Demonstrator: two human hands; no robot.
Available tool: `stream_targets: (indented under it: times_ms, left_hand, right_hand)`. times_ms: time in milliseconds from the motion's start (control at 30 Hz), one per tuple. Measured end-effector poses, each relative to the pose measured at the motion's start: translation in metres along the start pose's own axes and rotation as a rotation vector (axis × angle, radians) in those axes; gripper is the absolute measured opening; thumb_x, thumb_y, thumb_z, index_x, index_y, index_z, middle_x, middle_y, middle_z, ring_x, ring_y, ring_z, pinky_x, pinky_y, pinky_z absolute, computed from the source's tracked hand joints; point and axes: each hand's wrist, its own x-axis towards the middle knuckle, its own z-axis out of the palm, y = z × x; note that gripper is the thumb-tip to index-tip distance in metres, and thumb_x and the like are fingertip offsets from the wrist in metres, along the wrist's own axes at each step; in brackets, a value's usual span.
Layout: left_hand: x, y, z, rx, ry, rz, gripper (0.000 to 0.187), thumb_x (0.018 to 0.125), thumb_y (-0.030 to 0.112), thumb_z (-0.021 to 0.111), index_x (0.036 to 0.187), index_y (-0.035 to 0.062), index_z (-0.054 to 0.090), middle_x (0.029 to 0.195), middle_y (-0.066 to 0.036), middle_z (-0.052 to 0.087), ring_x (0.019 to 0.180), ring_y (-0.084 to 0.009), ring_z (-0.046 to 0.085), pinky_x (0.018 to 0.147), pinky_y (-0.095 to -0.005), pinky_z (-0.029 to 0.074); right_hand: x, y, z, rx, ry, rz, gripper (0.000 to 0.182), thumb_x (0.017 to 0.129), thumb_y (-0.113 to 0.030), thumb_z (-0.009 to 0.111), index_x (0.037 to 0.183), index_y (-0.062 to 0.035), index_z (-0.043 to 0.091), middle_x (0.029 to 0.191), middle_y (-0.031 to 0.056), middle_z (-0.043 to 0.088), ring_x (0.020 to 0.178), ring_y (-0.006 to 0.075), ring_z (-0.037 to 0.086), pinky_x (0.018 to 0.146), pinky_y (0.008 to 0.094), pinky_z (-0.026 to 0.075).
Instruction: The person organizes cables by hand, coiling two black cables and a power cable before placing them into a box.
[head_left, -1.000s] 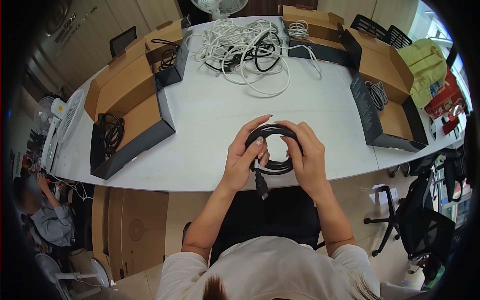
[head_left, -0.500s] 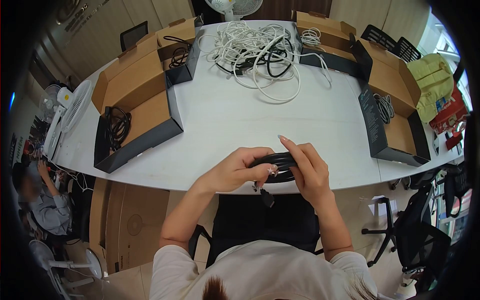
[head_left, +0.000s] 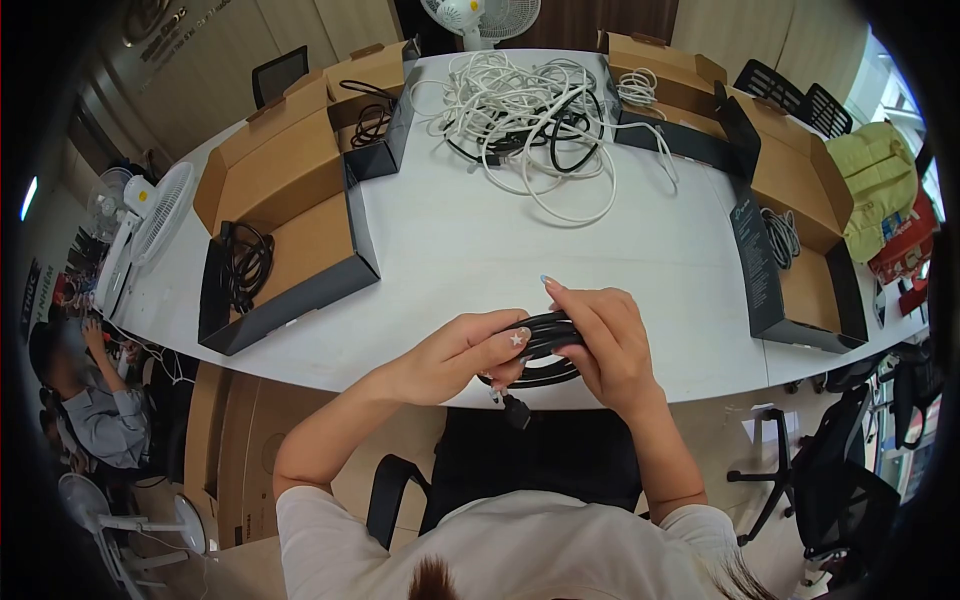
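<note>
1. From the black cable coil point(head_left: 548, 335), the left box point(head_left: 315, 235) stands open at 10 o'clock, a looped black cable point(head_left: 250, 265) inside.
2. The left hand point(head_left: 470, 350) has swung round since a second ago, its forearm now slanting in from about 8 o'clock. Its fingers are curled closed on the coil, thumb pressed across the loops; the coil lies at its 3 o'clock.
3. A black connector point(head_left: 516, 411) dangles at the coil's 7 o'clock.
4. The coil itself, an open ring a second ago, has tipped nearly edge-on, so the loops appear bunched into one bundle, shared between both hands.
5. The right hand point(head_left: 605, 350) is half-closed about the coil, thumb on the near side, one finger raised clear; the coil lies at its 9 o'clock. How firmly it grips, I cannot tell.
6. At the coil's 2 o'clock, the right box point(head_left: 815, 275) holds a grey cable point(head_left: 782, 238).
</note>
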Motion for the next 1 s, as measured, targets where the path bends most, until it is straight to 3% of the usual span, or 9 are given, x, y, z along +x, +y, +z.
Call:
stream_targets:
  times_ms: [167, 267, 333, 467, 533, 633, 800, 867, 1000]
  left_hand:
    - [0.004, -0.003, -0.028, 0.025, 0.155, 0.172, 0.037, 0.099, 0.033, 0.029, 0.089, 0.0019, 0.047, 0.062, 0.002, 0.038, 0.059, -0.0074, 0.038, 0.058, -0.0215, 0.035]
    - [0.006, 0.018, -0.063, 0.176, 0.422, 0.383, 0.037, 0.098, 0.034, 0.03, 0.086, 0.0028, 0.046, 0.062, 0.001, 0.039, 0.059, -0.0087, 0.038, 0.058, -0.0226, 0.035]
    - [0.01, 0.044, -0.099, 0.521, 0.666, 0.521, 0.035, 0.098, 0.033, 0.033, 0.086, 0.0033, 0.046, 0.064, 0.0, 0.043, 0.059, -0.0091, 0.04, 0.058, -0.0236, 0.035]
    - [0.041, 0.108, -0.204, 1.04, 0.94, 0.742, 0.036, 0.097, 0.033, 0.036, 0.084, 0.0005, 0.045, 0.06, -0.004, 0.047, 0.056, -0.0116, 0.044, 0.055, -0.026, 0.036]
    - [0.064, 0.123, -0.245, 1.294, 1.093, 0.69, 0.037, 0.097, 0.032, 0.037, 0.085, -0.0016, 0.047, 0.058, -0.011, 0.05, 0.054, -0.0224, 0.05, 0.054, -0.0323, 0.039]
    - [0.101, 0.117, -0.317, 1.458, 1.158, 0.524, 0.034, 0.094, 0.031, 0.043, 0.091, -0.0022, 0.049, 0.073, -0.026, 0.058, 0.073, -0.0442, 0.056, 0.062, -0.0474, 0.042]
    - [0.134, 0.065, -0.394, 1.814, 1.1, 0.452, 0.027, 0.09, 0.024, 0.05, 0.087, -0.0031, 0.047, 0.073, -0.027, 0.058, 0.074, -0.0445, 0.056, 0.065, -0.0498, 0.044]
    - [0.14, 0.046, -0.403, 1.765, 1.138, 0.263, 0.025, 0.089, 0.022, 0.051, 0.087, -0.003, 0.047, 0.074, -0.026, 0.059, 0.075, -0.042, 0.058, 0.065, -0.0487, 0.044]
    - [0.145, 0.021, -0.408, 1.832, 1.174, 0.225, 0.025, 0.09, 0.021, 0.05, 0.086, -0.0029, 0.047, 0.075, -0.023, 0.061, 0.073, -0.0387, 0.06, 0.065, -0.0463, 0.046]
  right_hand:
    - [0.0, 0.01, -0.005, -0.067, 0.071, 0.061, 0.066, 0.077, -0.044, 0.058, 0.124, 0.0, 0.048, 0.122, 0.0129, 0.051, 0.109, 0.0289, 0.049, 0.09, 0.0374, 0.037]
    - [-0.017, 0.02, -0.009, -0.029, 0.178, 0.189, 0.058, 0.086, -0.043, 0.051, 0.124, 0.0018, 0.048, 0.123, 0.0163, 0.049, 0.112, 0.0313, 0.047, 0.095, 0.0382, 0.036]
    - [-0.031, 0.025, -0.017, -0.087, 0.176, 0.284, 0.054, 0.09, -0.04, 0.047, 0.123, 0.0023, 0.048, 0.122, 0.017, 0.049, 0.112, 0.0313, 0.047, 0.095, 0.0381, 0.036]
    - [-0.06, 0.026, -0.034, -0.232, 0.172, 0.477, 0.047, 0.093, -0.033, 0.043, 0.122, 0.0028, 0.048, 0.122, 0.0179, 0.049, 0.112, 0.031, 0.047, 0.096, 0.0385, 0.036]
    - [-0.076, 0.025, -0.037, -0.282, 0.189, 0.547, 0.045, 0.093, -0.031, 0.042, 0.122, 0.0032, 0.048, 0.122, 0.0181, 0.049, 0.111, 0.0316, 0.047, 0.096, 0.0388, 0.035]
    - [-0.095, 0.028, -0.028, -0.364, 0.172, 0.61, 0.044, 0.094, -0.029, 0.039, 0.122, 0.0034, 0.048, 0.12, 0.0187, 0.049, 0.111, 0.0323, 0.047, 0.095, 0.0396, 0.035]
    - [-0.094, 0.029, -0.022, -0.369, 0.211, 0.626, 0.042, 0.091, -0.026, 0.042, 0.118, 0.0039, 0.05, 0.114, 0.0191, 0.052, 0.106, 0.0323, 0.048, 0.093, 0.0394, 0.036]
    - [-0.095, 0.031, -0.024, -0.349, 0.209, 0.619, 0.04, 0.089, -0.025, 0.044, 0.115, 0.0038, 0.052, 0.112, 0.0192, 0.053, 0.103, 0.0322, 0.049, 0.091, 0.0392, 0.037]
    - [-0.091, 0.031, -0.025, -0.347, 0.184, 0.64, 0.035, 0.086, -0.022, 0.046, 0.108, 0.0033, 0.056, 0.105, 0.0183, 0.055, 0.097, 0.0312, 0.05, 0.087, 0.0383, 0.039]
